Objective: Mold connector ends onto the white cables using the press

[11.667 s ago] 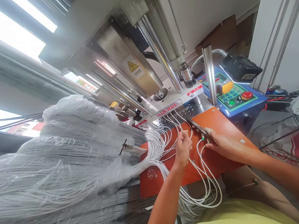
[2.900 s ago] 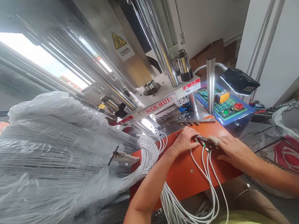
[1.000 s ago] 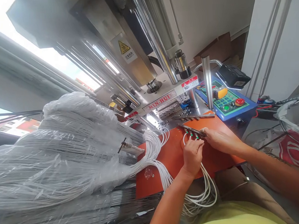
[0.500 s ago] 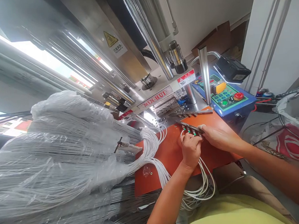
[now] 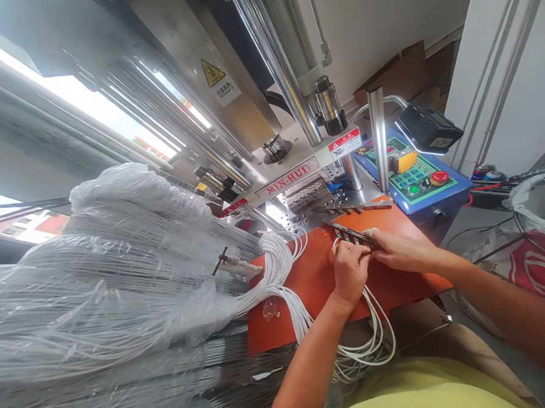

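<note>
A narrow metal bar [image 5: 347,229] is tilted over the orange board, with several small green connector ends [image 5: 339,237] along its near side. My right hand [image 5: 400,252] is closed around the bar's right end; one of its fingertips wears a pale cover. Beside it, my left hand [image 5: 350,267] is closed in a pinch at the cable ends below the bar, its fingertips close to the right hand's fingers. White cables [image 5: 379,326] run down from under the left hand and loop over the board's front edge. The exact piece between the left fingertips is hidden.
A MIN-HUI press [image 5: 289,180] stands behind the orange board [image 5: 299,288]. Another metal bar [image 5: 359,207] lies by its base. A blue control box [image 5: 429,189] is at right. Plastic-wrapped cable bundles [image 5: 121,285] and a T-handled clamp [image 5: 221,261] are at left.
The view has shifted slightly. The fingers of both hands have come closer together at the bar's right end, covering more of the green connector ends.
</note>
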Demonstrator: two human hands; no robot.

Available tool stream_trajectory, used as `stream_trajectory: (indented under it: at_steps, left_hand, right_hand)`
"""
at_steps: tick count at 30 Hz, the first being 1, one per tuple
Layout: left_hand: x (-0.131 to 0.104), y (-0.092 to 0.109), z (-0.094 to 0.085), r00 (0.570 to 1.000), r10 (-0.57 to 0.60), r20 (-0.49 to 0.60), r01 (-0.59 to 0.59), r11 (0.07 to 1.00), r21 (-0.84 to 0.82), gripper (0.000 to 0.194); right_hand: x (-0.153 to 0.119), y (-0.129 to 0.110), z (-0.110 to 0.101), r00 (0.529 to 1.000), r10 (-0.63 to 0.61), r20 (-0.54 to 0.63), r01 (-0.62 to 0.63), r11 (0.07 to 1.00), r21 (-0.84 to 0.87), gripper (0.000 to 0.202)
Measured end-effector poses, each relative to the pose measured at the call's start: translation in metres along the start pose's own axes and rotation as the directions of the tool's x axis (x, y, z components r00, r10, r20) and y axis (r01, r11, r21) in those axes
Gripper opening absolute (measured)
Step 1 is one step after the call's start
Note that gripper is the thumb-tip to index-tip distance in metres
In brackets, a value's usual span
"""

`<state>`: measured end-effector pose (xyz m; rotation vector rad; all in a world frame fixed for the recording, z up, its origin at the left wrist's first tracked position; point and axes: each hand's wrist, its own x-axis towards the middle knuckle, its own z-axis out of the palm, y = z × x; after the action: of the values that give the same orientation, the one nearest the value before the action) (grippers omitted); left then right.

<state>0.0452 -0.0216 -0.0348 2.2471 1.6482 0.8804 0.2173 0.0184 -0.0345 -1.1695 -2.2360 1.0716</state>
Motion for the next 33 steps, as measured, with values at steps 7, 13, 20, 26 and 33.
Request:
stream_trajectory:
  at_steps: [7,13,20,26,33]
  left_hand:
    - [-0.002,0.010,-0.024,0.991,0.060,0.122,-0.057,0.998,-0.028,0.031]
    - [0.020,-0.018,-0.055,0.999,-0.031,0.018,0.031,1.000,0.004,0.029]
    - [0.062,-0.070,-0.052,0.948,0.099,0.303,-0.118,0.992,0.044,0.054]
    - [0.069,-0.081,-0.047,0.918,0.230,0.324,-0.212,0.973,-0.092,0.042]
    - [0.087,-0.103,-0.058,0.955,0.256,0.152,-0.246,0.966,-0.080,0.044]
  right_hand:
    - [-0.001,-0.014,-0.010,0.999,0.036,0.016,-0.037,0.997,0.065,0.013]
    - [-0.004,-0.018,-0.007,0.997,0.075,-0.028,-0.074,0.997,0.019,0.022]
    - [-0.003,-0.020,-0.006,0.995,0.087,-0.053,-0.090,0.994,-0.059,0.023]
    - [-0.006,-0.018,-0.003,0.990,0.099,-0.098,-0.109,0.989,-0.098,0.023]
    - [0.037,0.001,-0.032,0.995,-0.052,-0.083,0.021,0.940,-0.340,0.032]
